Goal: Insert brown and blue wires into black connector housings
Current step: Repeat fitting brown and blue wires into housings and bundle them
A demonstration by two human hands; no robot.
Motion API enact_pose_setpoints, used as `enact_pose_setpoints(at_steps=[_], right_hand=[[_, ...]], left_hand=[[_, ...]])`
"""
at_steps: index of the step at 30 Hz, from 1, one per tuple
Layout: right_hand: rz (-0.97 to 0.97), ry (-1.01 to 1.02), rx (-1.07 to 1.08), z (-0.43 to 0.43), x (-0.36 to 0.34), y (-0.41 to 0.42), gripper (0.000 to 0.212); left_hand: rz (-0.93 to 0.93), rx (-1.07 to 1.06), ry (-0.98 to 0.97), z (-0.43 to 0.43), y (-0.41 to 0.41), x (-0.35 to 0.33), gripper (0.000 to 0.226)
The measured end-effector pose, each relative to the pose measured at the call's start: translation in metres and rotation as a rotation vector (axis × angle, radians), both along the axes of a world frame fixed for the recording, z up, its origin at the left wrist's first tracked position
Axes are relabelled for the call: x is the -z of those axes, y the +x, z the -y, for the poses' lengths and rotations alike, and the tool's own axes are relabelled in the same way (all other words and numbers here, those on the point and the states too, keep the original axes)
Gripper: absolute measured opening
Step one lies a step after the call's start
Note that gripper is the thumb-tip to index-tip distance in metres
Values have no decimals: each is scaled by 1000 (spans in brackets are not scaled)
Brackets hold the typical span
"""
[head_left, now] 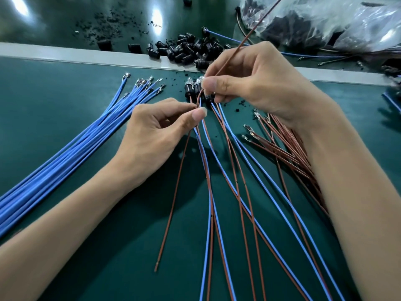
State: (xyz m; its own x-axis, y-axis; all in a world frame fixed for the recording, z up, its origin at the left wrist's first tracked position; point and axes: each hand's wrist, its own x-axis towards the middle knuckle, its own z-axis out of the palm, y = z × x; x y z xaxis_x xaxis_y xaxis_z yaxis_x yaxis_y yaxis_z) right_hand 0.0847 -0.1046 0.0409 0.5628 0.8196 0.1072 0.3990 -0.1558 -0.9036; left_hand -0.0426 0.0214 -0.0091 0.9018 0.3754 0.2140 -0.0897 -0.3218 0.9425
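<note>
Green bench [65,118], blue wires [71,146], brown wires [288,153], black housings [188,47], plastic bag [338,20]

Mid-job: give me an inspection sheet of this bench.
Surface: green bench mat, pale strip across it.
Job's things: bundle of loose blue wires left, brown terminal-tipped wires right, heap of black plastic connector housings beyond, wired housings at fingertips.
Clutter: black crumbs, clear plastic bag.
Hands: left hand pinches trailing blue and brown wires below wired housings; right hand pinches a raised brown wire.
Cables: nothing seen beyond job wires.
Surroundings: glossy dark surface behind strip.
</note>
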Motion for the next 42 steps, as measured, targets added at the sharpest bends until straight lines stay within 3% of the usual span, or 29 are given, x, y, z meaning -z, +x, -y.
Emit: enact_pose_setpoints(at_steps=[12, 19, 28, 33, 42], right_hand=[[87, -139, -108, -7, 7, -4, 7], [-42, 29, 5, -3, 2, -1, 9], [-37, 37, -13, -5, 4, -2, 8], [-9, -69, -113, -10, 10, -5, 7], [5, -9, -13, -11, 12, -2, 9]], left_hand=[[11, 24, 1, -1, 0, 3, 14], [-2, 1, -20, -1, 1, 2, 23], [21, 3, -7, -1, 1, 3, 21], [59, 14, -66, -2, 3, 6, 13], [53, -48, -156, 0, 5, 7, 15]])
